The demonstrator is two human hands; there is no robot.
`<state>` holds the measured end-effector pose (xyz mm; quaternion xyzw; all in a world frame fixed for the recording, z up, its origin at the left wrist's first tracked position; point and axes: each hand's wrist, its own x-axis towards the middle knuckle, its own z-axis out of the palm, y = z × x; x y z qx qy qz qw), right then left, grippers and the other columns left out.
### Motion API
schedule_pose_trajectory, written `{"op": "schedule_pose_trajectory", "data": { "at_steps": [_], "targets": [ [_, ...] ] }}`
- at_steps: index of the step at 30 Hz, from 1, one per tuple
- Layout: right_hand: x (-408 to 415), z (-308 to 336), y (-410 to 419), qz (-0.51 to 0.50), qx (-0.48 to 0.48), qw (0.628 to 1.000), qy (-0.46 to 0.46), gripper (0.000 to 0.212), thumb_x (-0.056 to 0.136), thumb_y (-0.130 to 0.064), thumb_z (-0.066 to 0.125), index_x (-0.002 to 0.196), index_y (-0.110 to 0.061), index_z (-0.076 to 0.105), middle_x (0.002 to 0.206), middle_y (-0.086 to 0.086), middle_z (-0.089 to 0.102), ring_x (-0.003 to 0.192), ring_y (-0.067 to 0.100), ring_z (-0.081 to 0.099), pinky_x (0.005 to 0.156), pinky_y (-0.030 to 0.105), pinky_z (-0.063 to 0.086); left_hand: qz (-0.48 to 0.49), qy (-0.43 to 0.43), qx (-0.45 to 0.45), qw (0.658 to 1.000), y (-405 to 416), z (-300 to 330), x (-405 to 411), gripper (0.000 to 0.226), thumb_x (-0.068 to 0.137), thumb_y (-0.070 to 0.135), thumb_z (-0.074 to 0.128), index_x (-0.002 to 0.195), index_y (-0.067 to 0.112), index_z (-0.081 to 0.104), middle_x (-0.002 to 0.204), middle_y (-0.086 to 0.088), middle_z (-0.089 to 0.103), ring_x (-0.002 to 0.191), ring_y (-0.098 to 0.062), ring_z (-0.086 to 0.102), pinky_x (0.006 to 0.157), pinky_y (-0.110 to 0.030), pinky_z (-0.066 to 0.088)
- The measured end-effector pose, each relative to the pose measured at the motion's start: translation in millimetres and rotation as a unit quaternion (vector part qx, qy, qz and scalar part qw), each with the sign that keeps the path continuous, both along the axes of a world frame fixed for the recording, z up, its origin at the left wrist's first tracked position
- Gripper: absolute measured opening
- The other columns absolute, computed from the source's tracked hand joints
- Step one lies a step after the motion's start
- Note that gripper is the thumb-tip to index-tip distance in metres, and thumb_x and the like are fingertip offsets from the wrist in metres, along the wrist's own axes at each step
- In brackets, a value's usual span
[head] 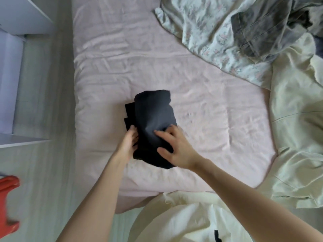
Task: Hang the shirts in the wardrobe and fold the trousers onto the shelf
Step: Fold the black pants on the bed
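Black folded trousers [153, 123] lie on the pink bed [209, 105] between our hands: left hand [128, 145] grips their edge, right hand [172, 147] presses flat on top.

Bare forearms, no sleeves; pale cream garment [183, 222] below, black mark

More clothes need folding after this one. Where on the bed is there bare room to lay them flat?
Bare pink sheet lies between the dark folded trousers and the floral garment. The right side is crowded with cream bedding.
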<state>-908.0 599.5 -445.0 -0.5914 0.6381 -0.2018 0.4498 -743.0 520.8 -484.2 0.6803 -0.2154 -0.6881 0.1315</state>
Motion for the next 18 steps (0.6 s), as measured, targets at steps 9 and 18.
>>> {"op": "schedule_pose_trajectory", "data": {
  "at_steps": [9, 18],
  "targets": [
    [54.0, 1.5, -36.0, -0.185, 0.123, 0.942, -0.252, 0.027, 0.093, 0.006, 0.033, 0.11, -0.008, 0.047, 0.113, 0.004, 0.051, 0.113, 0.016, 0.049, 0.094, 0.015, 0.036, -0.056, -0.003, -0.175, 0.983, -16.6, 19.8, 45.0, 0.079, 0.084, 0.04, 0.066, 0.144, 0.042, 0.013, 0.136, 0.019, 0.042, 0.12, -0.002, 0.05, 0.095, -0.027, 0.045],
    [35.7, -21.2, -5.3, 0.062, -0.022, 0.977, 0.201, 0.039, 0.086, -0.038, 0.055, 0.121, -0.02, 0.054, 0.122, -0.003, 0.051, 0.118, 0.018, 0.042, 0.092, 0.037, 0.032, -0.012, -0.181, -0.144, 0.973, -33.2, -16.8, 36.0, 0.038, 0.092, 0.033, 0.055, 0.121, 0.01, 0.047, 0.121, -0.008, 0.056, 0.109, -0.026, 0.055, 0.097, -0.042, 0.045]
  ]
}}
